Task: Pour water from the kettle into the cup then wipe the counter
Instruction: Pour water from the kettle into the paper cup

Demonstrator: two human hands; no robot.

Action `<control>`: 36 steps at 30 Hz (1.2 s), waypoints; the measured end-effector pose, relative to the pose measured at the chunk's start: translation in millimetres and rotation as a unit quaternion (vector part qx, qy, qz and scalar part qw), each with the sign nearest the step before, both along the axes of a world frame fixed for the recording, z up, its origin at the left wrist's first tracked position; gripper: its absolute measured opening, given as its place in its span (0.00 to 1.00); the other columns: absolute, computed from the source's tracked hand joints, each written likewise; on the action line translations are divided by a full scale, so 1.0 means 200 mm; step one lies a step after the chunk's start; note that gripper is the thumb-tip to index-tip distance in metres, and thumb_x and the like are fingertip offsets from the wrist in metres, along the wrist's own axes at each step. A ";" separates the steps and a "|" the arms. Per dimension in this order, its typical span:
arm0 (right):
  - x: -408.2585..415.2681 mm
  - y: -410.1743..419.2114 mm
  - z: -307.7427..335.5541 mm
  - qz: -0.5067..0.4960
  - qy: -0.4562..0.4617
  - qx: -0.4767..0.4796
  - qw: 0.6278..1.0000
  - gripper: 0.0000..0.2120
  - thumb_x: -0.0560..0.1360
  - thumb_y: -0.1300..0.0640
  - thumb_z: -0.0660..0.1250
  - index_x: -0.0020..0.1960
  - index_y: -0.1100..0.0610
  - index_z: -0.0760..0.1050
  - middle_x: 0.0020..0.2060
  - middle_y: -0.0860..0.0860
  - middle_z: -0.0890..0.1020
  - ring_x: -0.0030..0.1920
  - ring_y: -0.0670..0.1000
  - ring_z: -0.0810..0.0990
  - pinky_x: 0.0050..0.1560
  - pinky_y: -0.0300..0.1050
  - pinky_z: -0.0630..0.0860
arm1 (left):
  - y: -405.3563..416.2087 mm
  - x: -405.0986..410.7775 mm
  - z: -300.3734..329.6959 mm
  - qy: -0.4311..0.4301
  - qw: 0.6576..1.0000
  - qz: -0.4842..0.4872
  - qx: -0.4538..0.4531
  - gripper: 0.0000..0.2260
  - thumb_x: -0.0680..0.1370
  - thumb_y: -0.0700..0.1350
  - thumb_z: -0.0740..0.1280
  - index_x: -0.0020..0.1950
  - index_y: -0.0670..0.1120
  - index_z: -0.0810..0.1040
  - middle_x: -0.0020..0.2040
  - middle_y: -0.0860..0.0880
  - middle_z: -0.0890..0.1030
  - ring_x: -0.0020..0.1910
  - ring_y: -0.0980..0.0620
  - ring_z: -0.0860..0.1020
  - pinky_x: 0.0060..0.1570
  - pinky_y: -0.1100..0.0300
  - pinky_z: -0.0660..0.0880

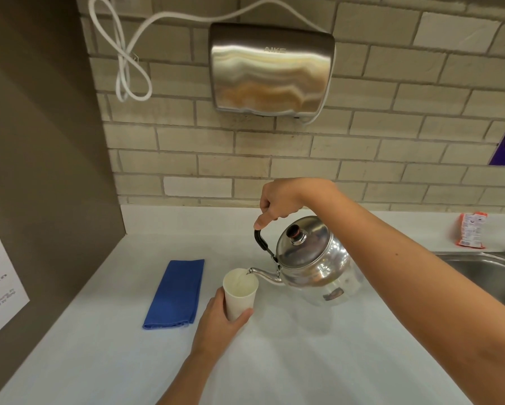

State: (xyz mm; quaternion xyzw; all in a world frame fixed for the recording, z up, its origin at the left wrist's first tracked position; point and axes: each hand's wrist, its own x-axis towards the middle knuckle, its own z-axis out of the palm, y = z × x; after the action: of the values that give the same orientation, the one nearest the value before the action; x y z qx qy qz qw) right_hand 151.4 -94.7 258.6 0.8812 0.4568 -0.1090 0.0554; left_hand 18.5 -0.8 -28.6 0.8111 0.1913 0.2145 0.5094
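A shiny metal kettle (pixel 312 258) hangs tilted above the white counter (pixel 289 361), its spout over the rim of a white paper cup (pixel 239 293). Water runs from the spout into the cup. My right hand (pixel 280 200) grips the kettle's black handle from above. My left hand (pixel 219 323) wraps around the lower part of the cup and holds it upright on the counter. A folded blue cloth (pixel 176 293) lies flat on the counter just left of the cup, untouched.
A steel sink (pixel 484 270) is set into the counter at the right, with an orange packet (pixel 471 229) behind it. A metal hand dryer (pixel 271 68) hangs on the brick wall above. A brown side panel with a paper notice (pixel 0 287) bounds the left.
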 end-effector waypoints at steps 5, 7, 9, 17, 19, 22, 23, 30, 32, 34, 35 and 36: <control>-0.01 0.00 0.00 -0.001 -0.001 0.002 1.000 0.21 0.69 0.39 0.69 0.31 0.55 0.71 0.27 0.50 0.73 0.28 0.50 0.69 0.31 0.42 0.68 | 0.00 0.00 0.00 0.001 1.000 0.000 0.005 0.33 0.68 0.57 0.74 0.69 0.53 0.65 0.63 0.52 0.75 0.60 0.53 0.75 0.59 0.51 0.76; -0.01 0.00 0.00 0.000 -0.004 0.002 1.000 0.21 0.69 0.39 0.69 0.31 0.55 0.71 0.26 0.49 0.73 0.28 0.50 0.69 0.31 0.41 0.67 | 0.00 0.00 0.00 0.001 1.000 0.001 0.003 0.33 0.68 0.57 0.74 0.69 0.54 0.65 0.63 0.52 0.75 0.60 0.53 0.75 0.59 0.51 0.76; -0.02 0.01 0.00 -0.001 -0.006 0.002 1.000 0.21 0.69 0.39 0.69 0.31 0.55 0.71 0.26 0.49 0.73 0.28 0.50 0.69 0.31 0.41 0.67 | 0.00 0.00 0.00 0.001 1.000 0.000 0.002 0.33 0.68 0.57 0.74 0.69 0.54 0.64 0.63 0.52 0.75 0.60 0.53 0.74 0.60 0.51 0.76; -0.03 0.01 0.01 0.001 -0.002 -0.001 1.000 0.21 0.70 0.39 0.68 0.32 0.56 0.71 0.27 0.50 0.73 0.28 0.50 0.69 0.30 0.41 0.67 | 0.00 0.01 -0.01 0.001 1.000 0.005 0.006 0.33 0.68 0.57 0.74 0.69 0.53 0.65 0.62 0.52 0.75 0.59 0.53 0.75 0.59 0.52 0.76; -0.03 0.02 0.01 0.002 0.000 -0.002 1.000 0.21 0.70 0.39 0.68 0.32 0.56 0.72 0.27 0.50 0.73 0.28 0.50 0.69 0.30 0.41 0.67 | 0.00 0.01 -0.01 0.000 1.000 0.007 0.005 0.32 0.68 0.57 0.74 0.68 0.53 0.65 0.62 0.52 0.76 0.59 0.52 0.75 0.59 0.51 0.76; -0.03 0.02 0.01 0.001 0.001 -0.004 1.000 0.21 0.70 0.39 0.68 0.32 0.56 0.72 0.28 0.50 0.73 0.29 0.50 0.70 0.31 0.41 0.68 | 0.00 0.01 -0.01 0.002 1.000 0.005 0.004 0.33 0.67 0.57 0.74 0.68 0.54 0.65 0.62 0.53 0.75 0.59 0.53 0.75 0.58 0.53 0.76; -0.03 0.02 0.01 0.001 0.001 -0.004 1.000 0.21 0.70 0.39 0.68 0.32 0.56 0.72 0.28 0.50 0.73 0.29 0.50 0.70 0.31 0.41 0.68 | 0.00 0.01 -0.01 0.002 1.000 0.005 0.004 0.32 0.67 0.57 0.74 0.68 0.54 0.65 0.62 0.53 0.75 0.59 0.53 0.75 0.58 0.53 0.76; -0.03 0.04 0.01 0.004 0.001 -0.006 1.000 0.21 0.70 0.39 0.69 0.32 0.56 0.72 0.27 0.50 0.73 0.28 0.50 0.69 0.30 0.41 0.67 | 0.00 0.01 -0.01 0.004 1.000 0.004 0.007 0.33 0.66 0.59 0.73 0.68 0.56 0.65 0.62 0.54 0.75 0.59 0.55 0.75 0.58 0.55 0.76; -0.04 0.04 0.01 0.006 0.001 -0.008 1.000 0.21 0.70 0.39 0.69 0.32 0.56 0.72 0.27 0.50 0.72 0.28 0.50 0.69 0.30 0.41 0.67 | 0.00 0.01 -0.01 0.005 1.000 0.005 0.007 0.33 0.66 0.60 0.73 0.68 0.56 0.65 0.62 0.54 0.75 0.59 0.55 0.74 0.59 0.54 0.76; -0.04 0.05 0.01 0.008 0.000 -0.011 1.000 0.21 0.70 0.39 0.68 0.32 0.56 0.72 0.27 0.50 0.72 0.28 0.50 0.69 0.29 0.41 0.66 | 0.00 0.00 -0.01 0.006 1.000 0.003 0.008 0.33 0.66 0.61 0.72 0.68 0.57 0.64 0.62 0.54 0.75 0.59 0.56 0.74 0.59 0.55 0.76; -0.04 0.05 0.02 0.009 0.000 -0.012 1.000 0.21 0.70 0.39 0.68 0.32 0.56 0.72 0.27 0.50 0.72 0.28 0.50 0.69 0.29 0.41 0.66 | 0.00 0.00 -0.01 0.005 1.000 0.003 0.008 0.34 0.66 0.61 0.72 0.68 0.57 0.64 0.62 0.54 0.75 0.59 0.56 0.74 0.59 0.55 0.76; -0.04 0.05 0.02 0.009 0.000 -0.012 1.000 0.21 0.70 0.39 0.68 0.32 0.56 0.72 0.27 0.50 0.72 0.28 0.50 0.69 0.30 0.41 0.67 | 0.00 0.01 -0.02 0.005 1.000 0.003 0.010 0.34 0.66 0.61 0.72 0.68 0.56 0.64 0.62 0.54 0.75 0.59 0.55 0.74 0.59 0.55 0.76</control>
State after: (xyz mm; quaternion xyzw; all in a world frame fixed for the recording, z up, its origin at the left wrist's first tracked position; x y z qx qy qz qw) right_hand 142.7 -84.8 261.7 0.8763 0.4633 -0.1138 0.0669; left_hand 19.5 0.2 -31.6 0.8166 0.1939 0.2135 0.5001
